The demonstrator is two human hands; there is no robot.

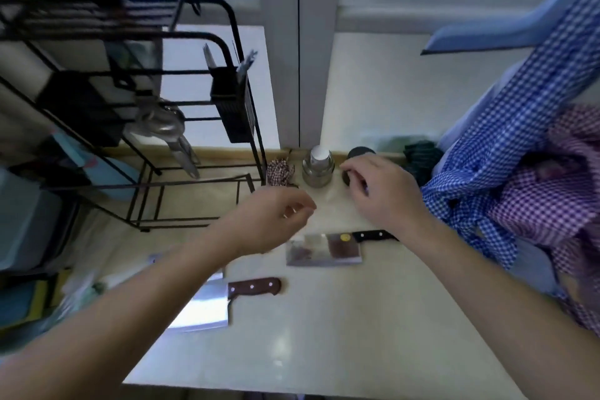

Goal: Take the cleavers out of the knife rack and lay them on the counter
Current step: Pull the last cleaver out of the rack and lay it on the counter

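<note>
Two cleavers lie flat on the pale counter [324, 318]. One with a black handle [324, 250] rests in the middle, its handle pointing right under my right wrist. The other, with a brown riveted handle [214, 299], lies nearer to me, its blade partly hidden under my left forearm. The black wire knife rack [136, 101] stands at the left. My left hand [272, 217] hovers above the counter with fingers loosely curled and nothing in it. Empty too, my right hand [383, 191] hangs over the back of the counter, fingers bent.
A steel jar [318, 169] and a dark round object [357, 156] stand by the wall behind my hands. A black utensil holder [233, 104] and a metal ladle [162, 123] hang on the rack. Checked cloths [519, 156] hang at the right. The counter's front edge runs close to me.
</note>
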